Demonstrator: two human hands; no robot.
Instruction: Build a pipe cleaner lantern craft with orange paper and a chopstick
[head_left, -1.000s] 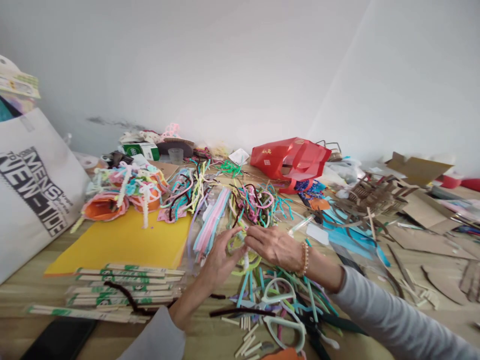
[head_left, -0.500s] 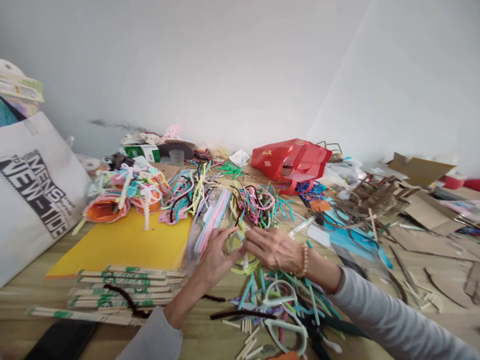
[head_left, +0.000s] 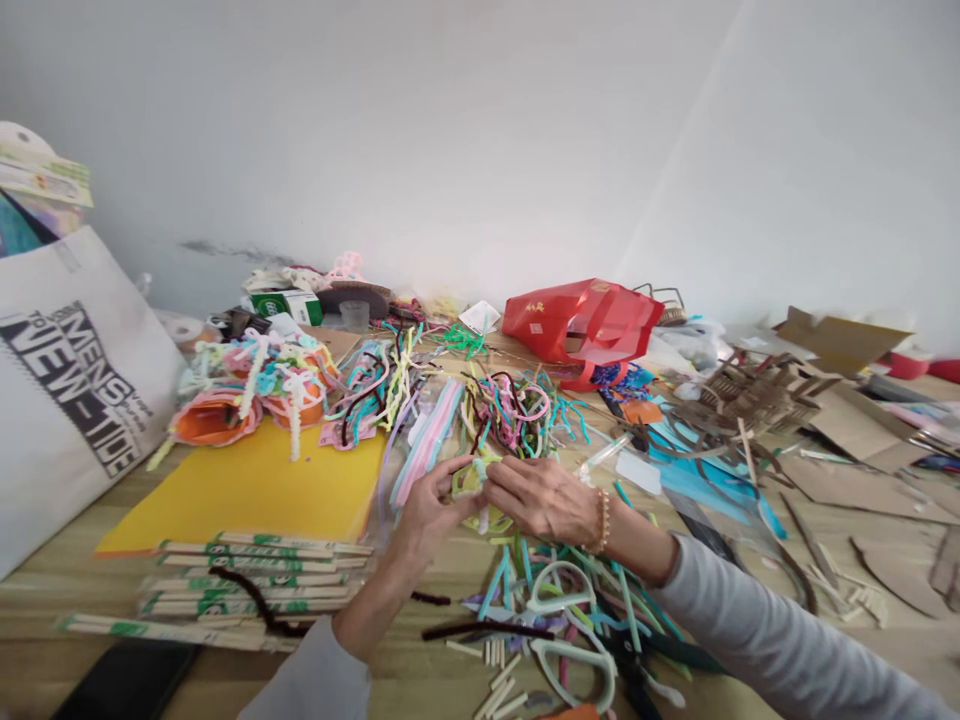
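Observation:
Both hands meet over the middle of the table around a looped yellow-green pipe cleaner piece (head_left: 466, 482). My left hand (head_left: 431, 508) has its thumb and fingers closed on the left side of it. The fingers of my right hand (head_left: 541, 500) pinch the right side, and a beaded bracelet circles that wrist. A short whitish end (head_left: 484, 520) pokes out below the fingertips. My fingers hide part of the loops. Just below lie light-handled scissors (head_left: 562, 590) among loose pipe cleaners.
Wrapped chopsticks (head_left: 255, 580) and a yellow sheet (head_left: 247, 495) lie at left, near a large white bag (head_left: 75, 380). Pipe cleaner bundles (head_left: 517, 410) and a red bag (head_left: 577, 320) are behind the hands. Brown cardboard pieces (head_left: 855, 480) spread at right; a black phone (head_left: 124, 680) sits front left.
Both hands stay in nearly the same place with small finger movements. The pipe cleaner piece has turned slightly, and its whitish lower end has shifted a little left.

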